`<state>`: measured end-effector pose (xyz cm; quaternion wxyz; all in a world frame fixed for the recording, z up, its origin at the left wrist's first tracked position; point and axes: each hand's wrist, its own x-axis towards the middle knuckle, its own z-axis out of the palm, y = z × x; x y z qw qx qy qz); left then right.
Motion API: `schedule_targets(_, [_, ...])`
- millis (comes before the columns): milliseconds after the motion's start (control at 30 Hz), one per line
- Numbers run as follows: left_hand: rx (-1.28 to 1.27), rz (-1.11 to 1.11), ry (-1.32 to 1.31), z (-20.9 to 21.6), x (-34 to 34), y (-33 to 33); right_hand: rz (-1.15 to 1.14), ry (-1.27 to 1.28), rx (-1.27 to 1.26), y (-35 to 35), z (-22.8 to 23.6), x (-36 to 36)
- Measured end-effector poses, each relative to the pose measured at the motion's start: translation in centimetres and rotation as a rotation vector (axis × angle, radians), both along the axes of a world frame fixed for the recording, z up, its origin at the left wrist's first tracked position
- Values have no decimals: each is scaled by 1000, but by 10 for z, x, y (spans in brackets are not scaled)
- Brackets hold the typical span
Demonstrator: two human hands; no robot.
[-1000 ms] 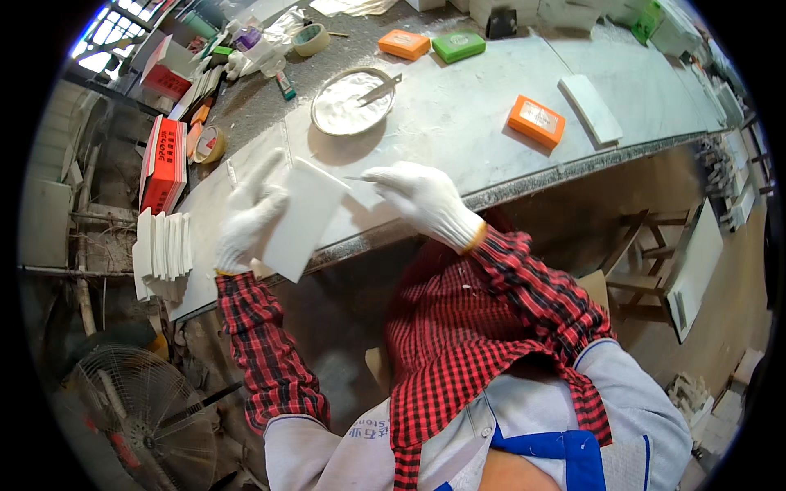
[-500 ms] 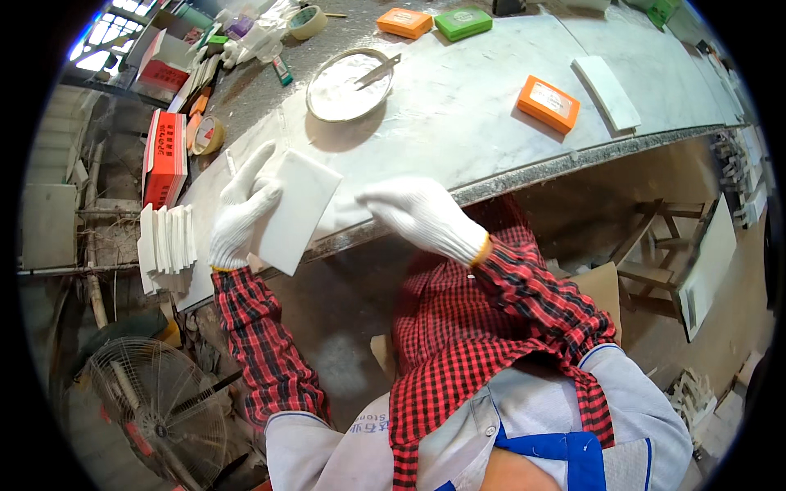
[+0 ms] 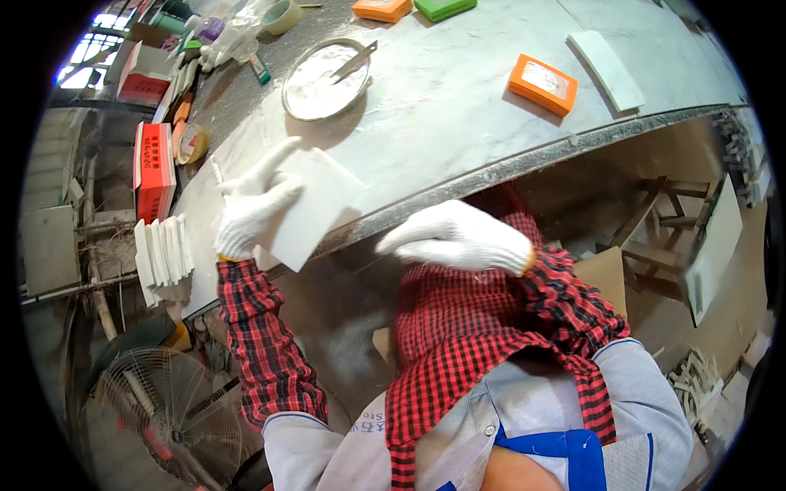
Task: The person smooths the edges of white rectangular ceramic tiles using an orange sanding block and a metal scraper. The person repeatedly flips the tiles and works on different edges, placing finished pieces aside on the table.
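Observation:
White knitted gloves cover both hands. My left hand (image 3: 250, 214) is at the left part of the table's front edge, its thumb over the face of a thin white rectangular tile (image 3: 313, 209) and its index finger stretched out beyond it. Part of the tile is hidden behind the hand, and one corner juts past the table edge. My right hand (image 3: 458, 236) hovers above my red checked apron, in front of the table. Its fingers are stretched out side by side, with nothing visible in them. Beyond the tile stands a round bowl (image 3: 304, 110) of white paste or powder with a flat metal blade (image 3: 356, 61) across it.
Upright white tiles (image 3: 164, 252) are lined up at the table's left end beside a red box (image 3: 155, 168) and a tape roll (image 3: 192, 144). On the marble tabletop (image 3: 442, 123) lie an orange block (image 3: 543, 85) and a white strip (image 3: 606, 72). A fan (image 3: 176, 425) stands lower left.
My right hand has drawn back from the table edge toward my body. The tile has shifted slightly right with my left hand and looks flatter. The whole view has shifted a little.

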<state>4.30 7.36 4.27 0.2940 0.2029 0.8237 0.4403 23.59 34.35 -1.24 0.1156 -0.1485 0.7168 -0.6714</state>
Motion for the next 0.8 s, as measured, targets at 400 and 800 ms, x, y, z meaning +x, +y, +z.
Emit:
schedule_targets(400, [8,-215,-22,-46,6,93,-810,236,465,93,-4,25])
schedule_targets(800, [-123,-323,860,-72,66,90,-421,198,805,126,9,-18])
